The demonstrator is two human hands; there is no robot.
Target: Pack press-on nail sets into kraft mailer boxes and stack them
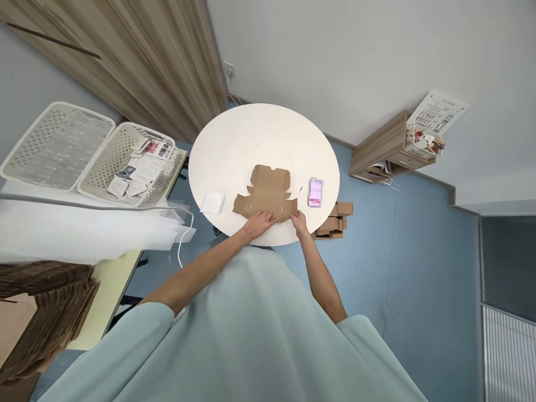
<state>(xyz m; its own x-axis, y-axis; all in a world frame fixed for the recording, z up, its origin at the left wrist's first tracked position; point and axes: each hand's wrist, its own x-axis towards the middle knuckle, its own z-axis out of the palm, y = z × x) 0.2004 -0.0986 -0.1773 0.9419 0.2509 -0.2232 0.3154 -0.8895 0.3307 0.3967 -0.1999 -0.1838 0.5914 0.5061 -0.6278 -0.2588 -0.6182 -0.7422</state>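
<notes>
We have the cardboard blank (270, 190) unfolded on the round white table (288, 134), close to its near edge, with the larger panel and its side flaps pointing away from us. Our left hand (258, 224) lies over the near edge of the blank, fingers stretched across the card; we cannot tell whether the thumb grips from beneath. Our right hand (298, 223) pinches the near right corner flap between thumb and fingers. To the left of the blank we see a white stack (213, 202), apart from it, and to the right a pink rectangular item (315, 193), blurred. Beyond the table's right edge, brown boxes (335, 222) are piled low down. On our left, a side table (112, 279) bears white sheets (84, 231), a perforated basket (95, 177) with papers in it and a pile of flattened cardboard (56, 312).
</notes>
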